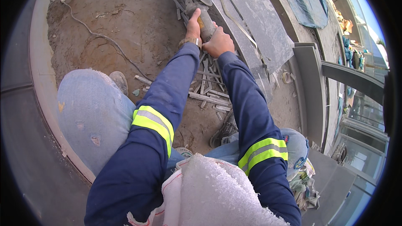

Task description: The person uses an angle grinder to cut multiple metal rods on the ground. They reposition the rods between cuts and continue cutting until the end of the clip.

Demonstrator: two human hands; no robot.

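Left hand [194, 28], right hand [220, 43] gripping angle grinder [206, 25].

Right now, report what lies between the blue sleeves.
In the head view: grey strips heaped on brown dirt between the left sleeve and right sleeve, then a dark shoe, denim and, nearest the camera, white cloth.

Navy sleeves [167, 86], centre, with lime-yellow bands [153, 121] striped silver; faded blue jeans [92, 115], middle left; red-stitched white towel [217, 192], bottom centre; grey-and-yellow angle grinder [206, 23], upper centre; brown dirt [125, 16], upper left.
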